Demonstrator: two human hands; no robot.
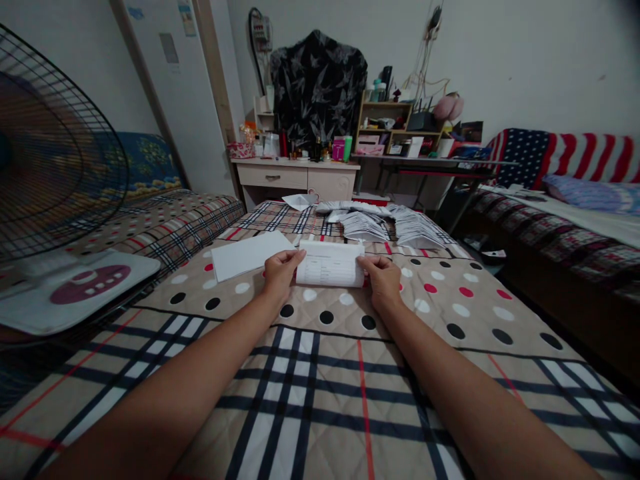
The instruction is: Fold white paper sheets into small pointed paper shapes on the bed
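A white printed sheet of paper [330, 264], folded over toward me, lies on the polka-dot part of the bed cover [450, 293]. My left hand [280, 272] pinches its left edge, and my right hand [383, 279] pinches its right edge. Both hands rest on the cover with fingers closed on the paper. A blank white sheet [250, 254] lies flat just left of my left hand. Beyond the held paper sit several piles of folded papers [387, 225].
A standing fan [55, 167] looms at the left with its white base [75, 287] on the bed edge. A desk with drawers [297, 177], a cluttered shelf [395, 127] and a second bed with striped bedding [565, 193] stand beyond.
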